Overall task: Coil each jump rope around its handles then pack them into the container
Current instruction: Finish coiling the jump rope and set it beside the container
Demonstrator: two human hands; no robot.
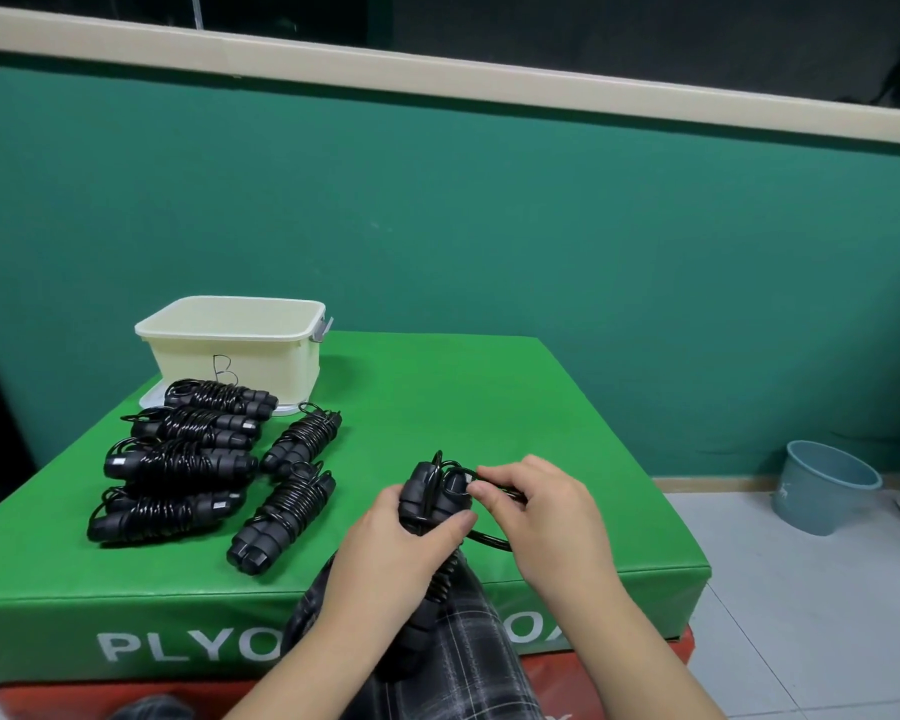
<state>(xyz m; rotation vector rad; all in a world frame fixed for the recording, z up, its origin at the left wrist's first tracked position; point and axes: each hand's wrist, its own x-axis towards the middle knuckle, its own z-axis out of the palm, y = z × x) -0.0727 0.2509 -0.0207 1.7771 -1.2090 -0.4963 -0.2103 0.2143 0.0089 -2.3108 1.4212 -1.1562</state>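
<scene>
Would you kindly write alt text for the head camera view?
Two hands wind a black jump rope around its handles over a green plyo box. Six coiled ropes lie left, before a cream container.

A single wide-angle camera, worn on the person's head, looks forward and down across a green padded box [437,407] toward a teal wall [489,210]. Both hands sit close at the lower middle of the frame, the box fills the centre, and the floor [801,589] shows at right.

Teal wall [541,226]; pale tiled floor [801,589]
</scene>
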